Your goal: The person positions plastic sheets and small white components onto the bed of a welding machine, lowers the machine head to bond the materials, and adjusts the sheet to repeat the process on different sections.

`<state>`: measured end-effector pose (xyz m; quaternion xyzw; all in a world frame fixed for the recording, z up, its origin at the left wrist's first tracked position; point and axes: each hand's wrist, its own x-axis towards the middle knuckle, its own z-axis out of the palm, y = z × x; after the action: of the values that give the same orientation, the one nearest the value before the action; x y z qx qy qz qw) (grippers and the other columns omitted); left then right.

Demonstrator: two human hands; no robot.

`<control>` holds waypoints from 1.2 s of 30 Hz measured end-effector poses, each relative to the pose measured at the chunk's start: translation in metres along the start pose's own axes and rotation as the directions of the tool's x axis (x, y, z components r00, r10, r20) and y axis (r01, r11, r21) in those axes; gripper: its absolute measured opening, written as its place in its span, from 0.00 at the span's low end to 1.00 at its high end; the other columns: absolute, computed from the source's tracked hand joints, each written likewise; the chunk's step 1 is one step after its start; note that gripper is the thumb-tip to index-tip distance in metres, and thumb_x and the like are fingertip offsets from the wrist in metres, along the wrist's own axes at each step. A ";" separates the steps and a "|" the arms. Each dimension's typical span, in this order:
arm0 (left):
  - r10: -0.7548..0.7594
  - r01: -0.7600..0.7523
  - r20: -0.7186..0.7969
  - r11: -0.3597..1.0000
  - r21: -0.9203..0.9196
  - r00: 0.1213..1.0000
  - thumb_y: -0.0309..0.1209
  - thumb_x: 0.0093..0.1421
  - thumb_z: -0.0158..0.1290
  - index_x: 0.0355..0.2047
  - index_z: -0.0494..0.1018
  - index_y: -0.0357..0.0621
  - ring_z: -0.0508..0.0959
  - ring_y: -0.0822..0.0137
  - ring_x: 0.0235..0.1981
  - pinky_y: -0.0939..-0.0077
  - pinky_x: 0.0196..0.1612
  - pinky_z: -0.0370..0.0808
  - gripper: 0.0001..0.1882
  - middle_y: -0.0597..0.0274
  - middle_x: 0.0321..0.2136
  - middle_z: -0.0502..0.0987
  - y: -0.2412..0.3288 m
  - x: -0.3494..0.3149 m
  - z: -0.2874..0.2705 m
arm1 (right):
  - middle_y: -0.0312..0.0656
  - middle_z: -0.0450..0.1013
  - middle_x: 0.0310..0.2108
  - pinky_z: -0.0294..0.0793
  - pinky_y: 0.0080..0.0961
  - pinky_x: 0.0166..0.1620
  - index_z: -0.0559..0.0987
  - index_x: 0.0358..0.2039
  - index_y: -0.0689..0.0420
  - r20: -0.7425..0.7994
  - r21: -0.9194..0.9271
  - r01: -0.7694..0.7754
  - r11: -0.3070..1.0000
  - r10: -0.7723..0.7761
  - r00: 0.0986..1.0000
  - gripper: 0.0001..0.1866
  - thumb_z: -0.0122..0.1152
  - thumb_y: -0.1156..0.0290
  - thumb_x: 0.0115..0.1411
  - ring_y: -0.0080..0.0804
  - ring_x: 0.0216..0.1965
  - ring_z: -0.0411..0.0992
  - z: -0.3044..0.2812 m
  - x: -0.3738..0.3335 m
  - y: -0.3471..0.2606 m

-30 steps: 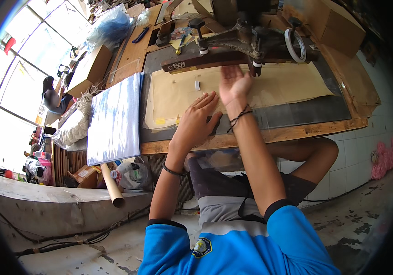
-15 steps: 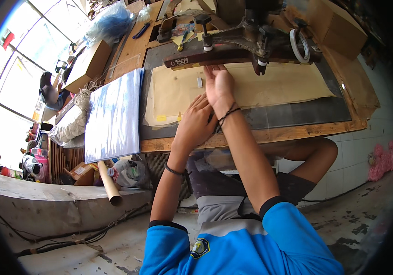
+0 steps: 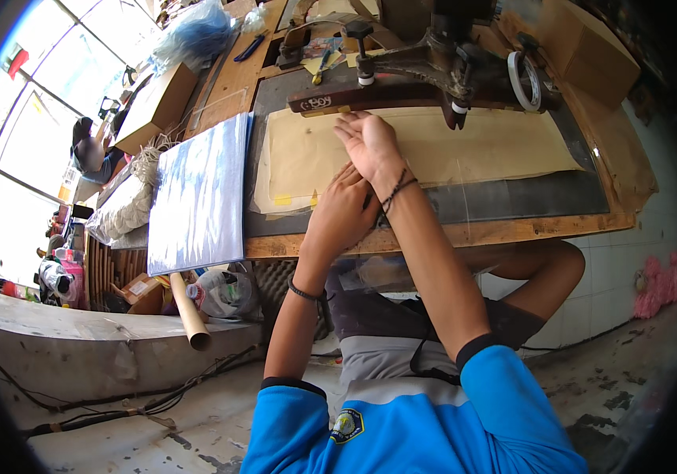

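My left hand lies flat near the front edge of the sheet, its fingers stretched out and reaching under my right wrist. My right hand crosses just beyond it, palm turned up and fingers loosely spread, close below the dark bar of a press. Nothing shows in its grasp. Under both hands is a tan sheet with yellow tape bits at its front left, on a dark mat. A clear film seems to lie over part of it.
Left of the mat lies a stack of clear, bluish plastic sheets, overhanging the bench edge. A white tape roll hangs on the press at right. Cardboard boxes stand behind. A cardboard tube sticks out below the stack.
My right hand has shifted left and drawn slightly back from the bar, its fingers spreading. The small pale piece beside it is no longer visible. My left hand stays nearly in place.
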<state>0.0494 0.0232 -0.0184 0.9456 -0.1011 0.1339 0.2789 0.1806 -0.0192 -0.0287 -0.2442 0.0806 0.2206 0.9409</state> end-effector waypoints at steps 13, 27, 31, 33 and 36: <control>0.043 -0.043 -0.019 0.999 0.023 0.999 0.29 0.62 0.49 0.45 0.76 0.31 0.69 0.46 0.61 0.56 0.69 0.60 0.15 0.42 0.52 0.76 -0.006 -0.003 0.004 | 0.54 0.65 0.53 0.65 0.41 0.67 0.64 0.54 0.73 0.057 0.035 0.064 0.997 -0.066 0.996 0.21 0.41 0.90 0.58 0.48 0.58 0.66 -0.012 0.005 -0.003; 0.099 -0.098 -0.110 0.995 0.015 0.989 0.27 0.60 0.50 0.37 0.76 0.30 0.72 0.44 0.55 0.56 0.63 0.66 0.11 0.42 0.46 0.78 -0.004 -0.002 0.007 | 0.47 0.68 0.45 0.74 0.36 0.60 0.71 0.44 0.69 0.111 -0.011 0.131 0.991 -0.129 0.985 0.14 0.41 0.87 0.59 0.38 0.46 0.70 -0.016 0.007 -0.001; 0.119 -0.115 -0.133 0.993 0.039 0.984 0.27 0.60 0.51 0.37 0.75 0.30 0.72 0.44 0.55 0.56 0.62 0.66 0.11 0.42 0.45 0.78 -0.005 -0.004 0.008 | 0.47 0.68 0.44 0.74 0.39 0.60 0.72 0.44 0.68 0.060 -0.006 0.106 0.994 -0.106 0.993 0.15 0.40 0.88 0.59 0.38 0.46 0.70 -0.012 0.007 0.000; 0.101 -0.097 -0.112 0.994 0.042 0.989 0.27 0.60 0.50 0.39 0.76 0.30 0.72 0.45 0.56 0.56 0.64 0.64 0.12 0.42 0.47 0.77 -0.004 -0.003 0.007 | 0.46 0.69 0.43 0.74 0.39 0.60 0.72 0.43 0.67 0.049 -0.007 0.124 0.992 -0.123 0.991 0.14 0.40 0.87 0.59 0.38 0.45 0.70 -0.013 0.007 0.001; 0.072 -0.070 -0.064 0.997 0.021 0.995 0.28 0.61 0.50 0.43 0.76 0.32 0.71 0.47 0.59 0.55 0.68 0.61 0.14 0.42 0.49 0.77 -0.004 -0.002 0.004 | 0.45 0.68 0.42 0.73 0.41 0.60 0.71 0.41 0.66 0.101 -0.005 0.110 0.994 -0.108 0.989 0.12 0.41 0.87 0.59 0.38 0.44 0.70 -0.015 0.010 -0.001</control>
<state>0.0492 0.0247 -0.0239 0.9390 -0.1243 0.1751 0.2684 0.1892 -0.0238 -0.0438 -0.2419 0.0185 0.1813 0.9530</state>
